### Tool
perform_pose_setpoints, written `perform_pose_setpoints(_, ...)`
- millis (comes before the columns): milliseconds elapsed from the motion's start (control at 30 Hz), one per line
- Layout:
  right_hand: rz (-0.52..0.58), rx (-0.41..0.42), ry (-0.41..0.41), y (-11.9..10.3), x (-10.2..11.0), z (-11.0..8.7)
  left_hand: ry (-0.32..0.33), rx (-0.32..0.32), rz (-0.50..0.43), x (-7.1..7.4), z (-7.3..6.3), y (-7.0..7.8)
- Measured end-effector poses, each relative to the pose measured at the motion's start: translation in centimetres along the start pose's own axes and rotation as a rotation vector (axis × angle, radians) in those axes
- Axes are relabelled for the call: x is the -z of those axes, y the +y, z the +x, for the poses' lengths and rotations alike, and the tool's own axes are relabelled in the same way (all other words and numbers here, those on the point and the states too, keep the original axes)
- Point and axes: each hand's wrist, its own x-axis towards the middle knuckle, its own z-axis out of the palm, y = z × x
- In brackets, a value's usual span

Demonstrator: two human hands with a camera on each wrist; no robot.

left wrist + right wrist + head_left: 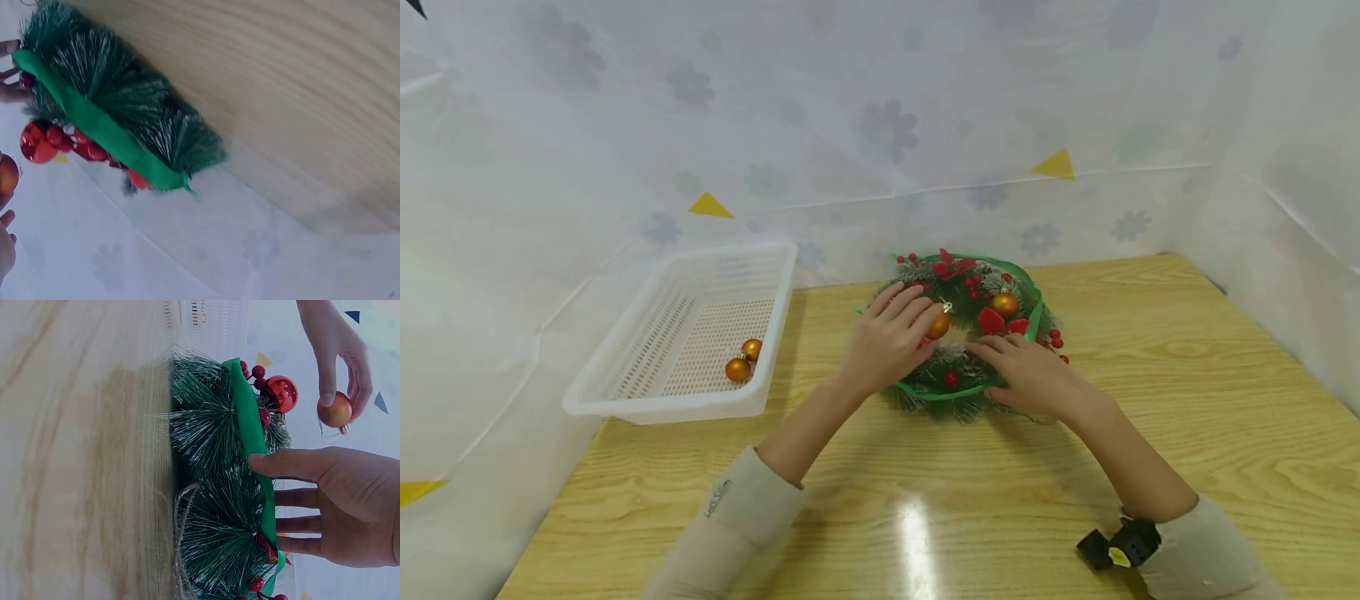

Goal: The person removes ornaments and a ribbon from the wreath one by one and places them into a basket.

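Observation:
Between its thumb and fingers, my left hand (891, 337) pinches an orange Christmas ball (937, 326) with a gold cap. In the right wrist view that ball (335, 410) is raised above the wreath (212, 437). My right hand (1030, 377) rests on the near right part of the wreath (928, 406), fingers straight, its thumb touching the green ribbon (251, 425). Red berries, red flowers and another orange ball (1004, 303) decorate the wreath. A shiny red ball (281, 394) shows on it in the right wrist view.
To the left stands a white plastic basket (677, 407) with two orange balls (738, 369) inside. The wreath lies on a wooden table (1157, 375), near a flower-patterned sheet (887, 125) behind. A twine loop (180, 537) hangs at the wreath's side. A black device (1120, 546) is on the right wrist.

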Motion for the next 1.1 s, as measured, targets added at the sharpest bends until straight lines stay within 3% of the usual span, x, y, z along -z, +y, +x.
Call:
perform_pose_setpoints(200, 0.012, -0.002, -0.011, -0.1, 0.1, 0.0, -0.047, 0.023, 0.045, 1.3, -1.1, -2.4)
perform_pose_setpoints(467, 0.009, 0.001, -0.007, 0.1, -0.1, 0.1, -0.004, 0.089, 0.041, 2.9, -3.5, -6.3)
perform_pose_setpoints(833, 0.016, -0.009, -0.027, 0.0, 0.2, 0.1, -0.125, 0.239, 0.094, 5.4, -8.5, -11.4)
perform_pose_setpoints(1100, 0.01, -0.004, -0.022, 0.0, 0.2, 0.0, -0.205, 0.308, 0.112, 5.4, -12.5, -13.9)
